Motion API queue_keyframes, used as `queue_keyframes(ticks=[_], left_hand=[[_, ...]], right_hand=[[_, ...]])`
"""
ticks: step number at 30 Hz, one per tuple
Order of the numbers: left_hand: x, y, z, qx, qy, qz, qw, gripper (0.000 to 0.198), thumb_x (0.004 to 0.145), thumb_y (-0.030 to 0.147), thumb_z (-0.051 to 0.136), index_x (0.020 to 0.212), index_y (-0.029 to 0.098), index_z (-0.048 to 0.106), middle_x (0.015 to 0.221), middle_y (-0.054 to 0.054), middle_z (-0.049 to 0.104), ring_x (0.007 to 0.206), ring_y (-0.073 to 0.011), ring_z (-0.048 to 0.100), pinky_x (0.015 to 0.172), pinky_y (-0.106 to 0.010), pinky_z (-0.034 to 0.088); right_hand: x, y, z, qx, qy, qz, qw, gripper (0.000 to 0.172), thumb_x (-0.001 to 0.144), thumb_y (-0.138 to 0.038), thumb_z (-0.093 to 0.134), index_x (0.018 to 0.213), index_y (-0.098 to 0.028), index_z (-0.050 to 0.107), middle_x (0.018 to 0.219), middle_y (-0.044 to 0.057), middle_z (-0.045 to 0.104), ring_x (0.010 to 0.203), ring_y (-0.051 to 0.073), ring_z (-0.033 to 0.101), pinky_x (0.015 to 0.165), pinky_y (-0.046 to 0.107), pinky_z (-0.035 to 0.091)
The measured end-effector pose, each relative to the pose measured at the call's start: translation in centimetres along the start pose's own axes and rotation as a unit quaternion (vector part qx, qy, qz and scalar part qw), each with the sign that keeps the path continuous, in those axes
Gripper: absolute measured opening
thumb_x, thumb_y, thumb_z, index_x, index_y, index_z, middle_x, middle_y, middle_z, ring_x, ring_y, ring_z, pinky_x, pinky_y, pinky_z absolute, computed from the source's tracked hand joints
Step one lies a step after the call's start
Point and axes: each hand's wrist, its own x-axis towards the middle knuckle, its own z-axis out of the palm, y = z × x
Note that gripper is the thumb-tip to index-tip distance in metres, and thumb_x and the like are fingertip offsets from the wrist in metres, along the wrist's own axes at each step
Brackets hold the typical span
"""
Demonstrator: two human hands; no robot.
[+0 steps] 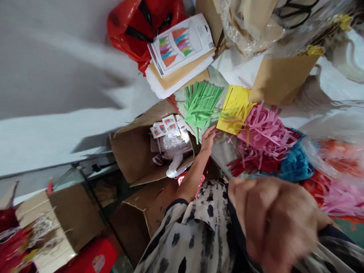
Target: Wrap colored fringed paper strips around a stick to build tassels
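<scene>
My left hand [209, 137] reaches to the table edge, fingers stretched out and a little apart, with nothing visible in it. Its fingertips are at the lower left corner of a yellow fringed paper [234, 110]; whether they touch it I cannot tell. Just above that hand lies a bundle of green fringed paper [201, 102]. My right hand [275, 220] is raised close to the camera, blurred, with its fingers curled into a fist; what it holds, if anything, is hidden. Beyond it are pink fringed paper [269, 132] and blue fringed paper [297, 161].
Left of the table stands an open cardboard box [136, 148] with printed cards and clear plastic inside. Printed packages [184, 43] are stacked at the back, beside a red plastic bag [125, 30]. A brown card [284, 79], plastic wrap and black-handled scissors [297, 11] lie at the right.
</scene>
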Motion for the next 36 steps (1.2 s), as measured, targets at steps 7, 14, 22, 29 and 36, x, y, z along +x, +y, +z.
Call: queue_keyframes(ticks=[7, 14, 22, 29, 36], left_hand=[[-0.2, 0.1, 0.0, -0.052, -0.012, 0.012, 0.999, 0.046, 0.094, 0.018, 0.073, 0.14, 0.019, 0.076, 0.132, -0.012, 0.083, 0.131, -0.0278, 0.077, 0.124, -0.047, 0.055], [0.3, 0.1, -0.1, -0.031, -0.015, 0.041, 0.999, 0.045, 0.092, 0.015, 0.067, 0.135, 0.021, 0.079, 0.128, -0.009, 0.085, 0.122, -0.0252, 0.08, 0.12, -0.047, 0.059], [-0.1, 0.3, 0.7, 0.01, -0.034, 0.08, 0.996, 0.058, 0.094, 0.014, 0.068, 0.15, 0.029, 0.072, 0.144, -0.006, 0.078, 0.124, -0.0235, 0.078, 0.118, -0.046, 0.061], [-0.1, 1.3, 1.0, 0.048, -0.083, 0.12, 0.988, 0.054, 0.095, 0.028, 0.079, 0.149, 0.031, 0.073, 0.136, -0.005, 0.08, 0.117, -0.0234, 0.08, 0.116, -0.045, 0.062], [1.4, 3.6, 1.5, 0.081, -0.066, 0.104, 0.989, 0.041, 0.096, 0.056, 0.085, 0.127, 0.03, 0.082, 0.131, -0.004, 0.081, 0.117, -0.0257, 0.078, 0.103, -0.044, 0.068]], right_hand=[[-0.7, 18.5, -1.2, -0.486, 0.051, 0.275, 0.828, 0.017, 0.105, -0.028, 0.065, 0.094, -0.02, 0.076, 0.099, 0.015, 0.079, 0.094, 0.032, 0.068, 0.085, 0.045, 0.048], [-4.7, 24.2, -3.3, -0.601, -0.049, 0.277, 0.748, 0.029, 0.109, -0.019, 0.052, 0.111, -0.02, 0.081, 0.117, 0.016, 0.08, 0.101, 0.032, 0.062, 0.09, 0.046, 0.039], [-4.4, 25.3, -5.3, -0.546, -0.001, 0.259, 0.796, 0.025, 0.106, -0.032, 0.065, 0.092, -0.021, 0.083, 0.101, 0.012, 0.081, 0.097, 0.028, 0.068, 0.086, 0.041, 0.042], [-4.1, 24.1, -5.8, -0.542, 0.034, 0.241, 0.804, 0.019, 0.103, -0.029, 0.065, 0.095, -0.021, 0.08, 0.105, 0.012, 0.082, 0.101, 0.029, 0.07, 0.088, 0.041, 0.043], [-2.7, 22.0, -6.4, -0.582, -0.005, 0.19, 0.791, 0.024, 0.106, -0.027, 0.059, 0.088, -0.022, 0.075, 0.098, 0.01, 0.077, 0.093, 0.027, 0.063, 0.084, 0.041, 0.036]])
